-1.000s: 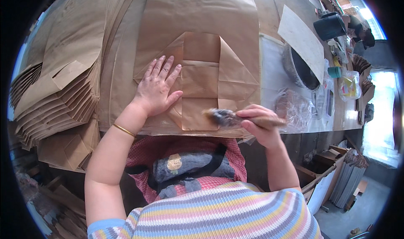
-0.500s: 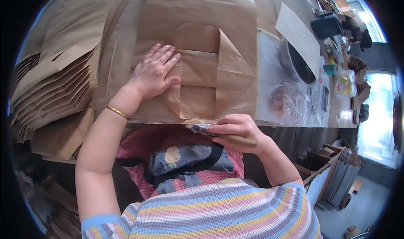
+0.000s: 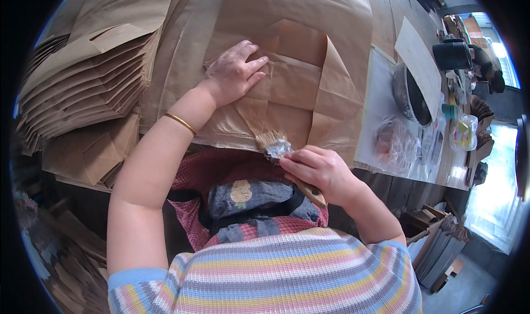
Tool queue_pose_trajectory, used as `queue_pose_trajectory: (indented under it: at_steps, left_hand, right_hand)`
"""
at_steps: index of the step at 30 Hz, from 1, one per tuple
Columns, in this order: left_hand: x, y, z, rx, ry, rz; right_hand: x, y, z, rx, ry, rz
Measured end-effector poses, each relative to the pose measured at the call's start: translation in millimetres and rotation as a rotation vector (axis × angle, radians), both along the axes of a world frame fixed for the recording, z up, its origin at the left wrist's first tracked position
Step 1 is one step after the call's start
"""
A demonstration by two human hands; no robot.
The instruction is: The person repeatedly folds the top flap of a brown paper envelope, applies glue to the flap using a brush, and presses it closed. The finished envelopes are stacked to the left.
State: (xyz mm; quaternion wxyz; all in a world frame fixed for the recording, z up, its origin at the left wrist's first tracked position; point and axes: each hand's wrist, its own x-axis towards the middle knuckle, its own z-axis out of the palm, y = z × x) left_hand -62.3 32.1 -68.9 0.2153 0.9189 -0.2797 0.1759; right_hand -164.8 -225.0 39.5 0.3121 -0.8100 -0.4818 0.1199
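A brown paper bag [image 3: 290,96] lies in front of me, its near end folded out into flaps around a squarish panel. My left hand [image 3: 234,74] rests on the left flap, palm down, fingers a little bent and holding nothing. In my right hand [image 3: 320,173] is a flat paintbrush [image 3: 276,146] with a wooden handle and a whitish, crusted ferrule. Its bristles touch or hover just over the near edge of the paper; I cannot tell which. The handle slants back toward me, below my fingers.
Folded brown paper bags [image 3: 88,87] are fanned in a thick stack at the left. On the table's right stand a dark bowl [image 3: 411,96] partly under a white board [image 3: 417,60], a clear plastic bag [image 3: 397,140] and a black container [image 3: 452,54]. Cardboard [image 3: 425,223] stands below right.
The brush has turned, its bristles now pointing away from me over the paper's near edge rather than leftward. My left hand's fingers have bent more. The whole view has shifted, moving the table rightward.
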Motion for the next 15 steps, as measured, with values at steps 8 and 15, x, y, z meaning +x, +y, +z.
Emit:
queue_pose_trajectory:
  at_steps: [8,15]
  left_hand:
    - [2,5,6,0.018,-0.018,-0.010]
    - [-1,-2,13,0.098,0.024,-0.006]
  right_hand:
    - [-7,-44,11,-0.003,-0.194,-0.357]
    - [27,-36,16,0.335,0.332,-0.277]
